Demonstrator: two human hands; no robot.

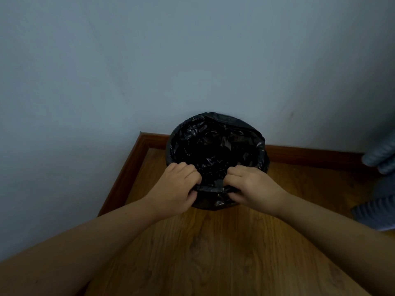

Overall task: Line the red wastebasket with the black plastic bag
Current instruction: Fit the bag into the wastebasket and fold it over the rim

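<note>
A black plastic bag (215, 146) fills a round basket that stands on the floor in the room's corner. The bag's mouth is open and folded out over the rim, so none of the red wastebasket shows. My left hand (178, 189) grips the bag's edge at the near rim, fingers curled over the plastic. My right hand (251, 189) grips the same near edge a little to the right, thumb under the fold. Crumpled plastic bunches between the two hands.
The wooden floor (213, 253) spreads out toward me. A wooden skirting board (310, 154) runs along both grey-blue walls (149, 71), which meet behind the basket. Grey-blue fabric (382, 167) hangs at the right edge.
</note>
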